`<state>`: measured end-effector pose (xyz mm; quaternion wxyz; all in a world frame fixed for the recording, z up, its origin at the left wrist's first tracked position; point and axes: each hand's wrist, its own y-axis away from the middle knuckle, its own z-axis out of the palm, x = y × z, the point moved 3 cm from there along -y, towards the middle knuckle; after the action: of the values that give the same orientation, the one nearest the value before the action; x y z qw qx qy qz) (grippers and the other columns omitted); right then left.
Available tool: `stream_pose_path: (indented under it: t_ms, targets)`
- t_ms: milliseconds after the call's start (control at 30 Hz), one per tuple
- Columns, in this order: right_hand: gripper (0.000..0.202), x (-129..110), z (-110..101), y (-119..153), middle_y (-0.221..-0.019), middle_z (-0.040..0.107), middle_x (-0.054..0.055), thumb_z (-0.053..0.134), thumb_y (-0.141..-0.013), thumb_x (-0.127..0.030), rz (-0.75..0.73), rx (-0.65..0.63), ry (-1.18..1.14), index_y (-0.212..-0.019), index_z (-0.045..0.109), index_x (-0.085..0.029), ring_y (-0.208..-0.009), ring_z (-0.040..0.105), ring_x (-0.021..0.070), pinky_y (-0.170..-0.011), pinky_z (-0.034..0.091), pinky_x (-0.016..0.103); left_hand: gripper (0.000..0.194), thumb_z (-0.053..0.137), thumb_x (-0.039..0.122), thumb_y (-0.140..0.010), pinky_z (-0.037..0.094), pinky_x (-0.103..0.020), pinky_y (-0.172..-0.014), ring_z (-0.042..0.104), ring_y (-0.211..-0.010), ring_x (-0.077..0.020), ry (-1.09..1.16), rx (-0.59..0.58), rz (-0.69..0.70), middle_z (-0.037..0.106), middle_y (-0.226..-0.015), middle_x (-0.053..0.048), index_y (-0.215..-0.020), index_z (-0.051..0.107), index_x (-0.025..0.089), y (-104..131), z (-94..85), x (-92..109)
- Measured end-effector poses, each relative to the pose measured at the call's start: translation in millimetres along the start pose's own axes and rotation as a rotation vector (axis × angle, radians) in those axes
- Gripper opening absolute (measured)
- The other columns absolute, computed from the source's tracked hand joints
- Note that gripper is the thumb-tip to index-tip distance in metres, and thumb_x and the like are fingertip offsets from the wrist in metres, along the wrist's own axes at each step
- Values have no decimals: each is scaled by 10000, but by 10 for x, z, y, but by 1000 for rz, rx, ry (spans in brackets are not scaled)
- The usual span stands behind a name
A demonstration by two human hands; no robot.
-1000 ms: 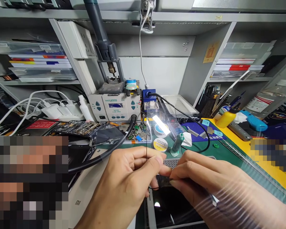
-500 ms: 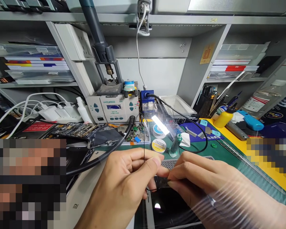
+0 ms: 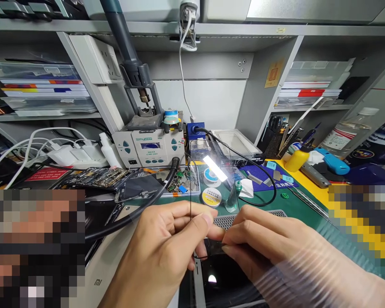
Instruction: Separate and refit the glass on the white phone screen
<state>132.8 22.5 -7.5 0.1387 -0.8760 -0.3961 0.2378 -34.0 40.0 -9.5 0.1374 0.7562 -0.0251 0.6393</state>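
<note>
A clear glass screen protector [image 3: 214, 167] with a thin dark edge stands almost upright in front of me, a bright light strip reflected in it. My left hand [image 3: 176, 239] pinches its lower left side between thumb and forefinger. My right hand [image 3: 259, 239] is closed at the lower edge, fingertips beside the left forefinger; exactly what they pinch is hidden. Ribbed, see-through streaks lie across the right wrist. Beneath the hands is a device with a glossy black screen [image 3: 226, 280], its light frame showing at the left.
A silver device with an MI logo [image 3: 115, 261] lies left, crossed by a thick black hose [image 3: 131, 222]. Behind are a hot air station [image 3: 150, 149], a tray of small parts [image 3: 182, 182], a round tin [image 3: 211, 197] and a green-capped bottle [image 3: 232, 201]. Tweezers [image 3: 311, 203] lie right.
The whole view has shifted slightly, with the bench things a little further left. Both hands keep the same grip, and the glass protector has barely moved.
</note>
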Motion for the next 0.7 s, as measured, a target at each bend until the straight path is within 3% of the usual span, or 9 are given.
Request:
stream_pose_path:
  t_ms: [267, 700]
  targets:
    - [220, -15, -1, 30, -784, 618, 23, 478, -1005, -147, 26, 99, 31, -844, 624, -183, -670, 616, 127, -600, 522, 206, 340, 624, 480, -834, 419, -244, -497, 526, -574, -153, 11, -6, -10, 602, -592, -9, -667, 692, 192, -1, -2, -8]
    - [230, -31, 0, 37, -743, 581, 23, 418, -985, -84, -62, 80, 61, -898, 615, -165, -605, 578, 131, -524, 490, 207, 353, 611, 494, -841, 414, -254, -513, 511, -584, -157, 4, -26, -28, 548, -583, -1, -674, 688, 193, -4, -5, 1]
